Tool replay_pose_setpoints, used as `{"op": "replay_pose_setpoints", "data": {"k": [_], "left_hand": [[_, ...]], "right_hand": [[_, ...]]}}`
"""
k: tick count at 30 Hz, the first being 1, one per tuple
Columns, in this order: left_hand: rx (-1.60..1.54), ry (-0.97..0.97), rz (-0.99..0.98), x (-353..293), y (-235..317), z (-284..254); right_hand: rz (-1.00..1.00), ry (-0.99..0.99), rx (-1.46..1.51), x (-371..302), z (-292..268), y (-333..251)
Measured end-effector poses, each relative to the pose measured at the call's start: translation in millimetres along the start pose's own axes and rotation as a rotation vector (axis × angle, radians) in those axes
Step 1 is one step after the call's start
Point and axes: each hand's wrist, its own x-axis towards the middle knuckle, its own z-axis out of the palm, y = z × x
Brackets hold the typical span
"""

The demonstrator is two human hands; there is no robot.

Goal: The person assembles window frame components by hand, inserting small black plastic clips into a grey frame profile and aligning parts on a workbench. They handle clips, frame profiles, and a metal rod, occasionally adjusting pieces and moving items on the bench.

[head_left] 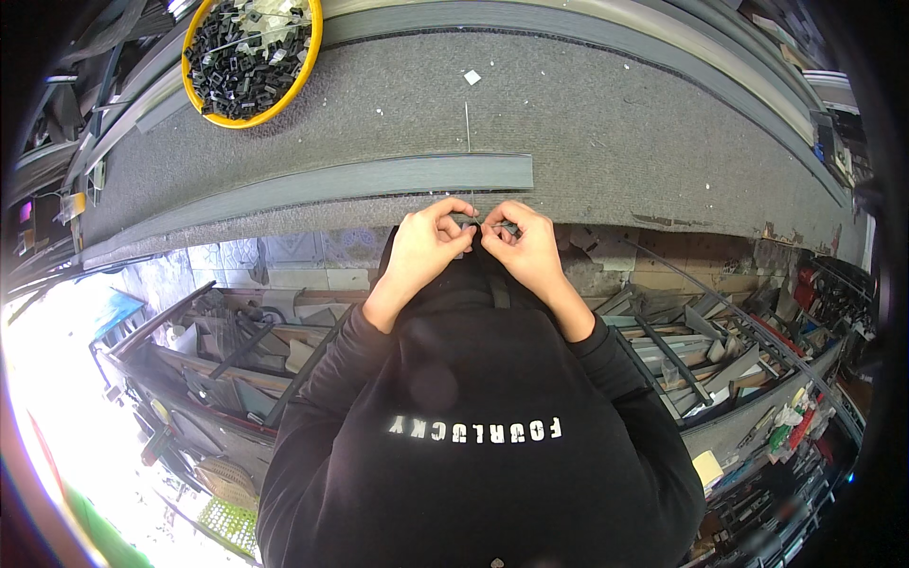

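Note:
Over the near edge of the carpeted bench, my left hand [426, 244] and my right hand [526, 248] are close together. Each one is closed in a pinch with curled fingers. Something small and dark shows between the fingertips, too small and covered to name. Just beyond my hands lies a long flat grey strip [417, 174] with a straight-cut right end. A thin pale rod [467, 129] points away from the far edge of this strip. Whether it runs on down to my fingers cannot be made out.
A yellow-rimmed basket [243, 124] of small black plastic pieces [237, 83], with clear ones among them, stands far left on the grey carpeted bench [587, 114]. A white square scrap [472, 78] lies there. Long profiles [398, 21] line the back. Racks of offcuts [701, 355] flank me.

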Motion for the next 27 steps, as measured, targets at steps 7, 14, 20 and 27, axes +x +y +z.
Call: {"op": "replay_pose_setpoints", "data": {"k": [7,14,20,27], "left_hand": [[-0.022,0.024,-0.027,-2,6,-3],[0.062,0.087,0.052,2,-19,-4],[0.439,0.505,-0.208,-48,-13,-139],[0.918,0.486,0.199,-35,19,-161]], "right_hand": [[-0.008,-0.004,-0.063,4,0,-4],[-0.001,-0.030,-0.144,7,2,-11],[0.192,-0.139,-0.203,11,1,-13],[0.225,-0.083,-0.136,20,6,-5]]}}
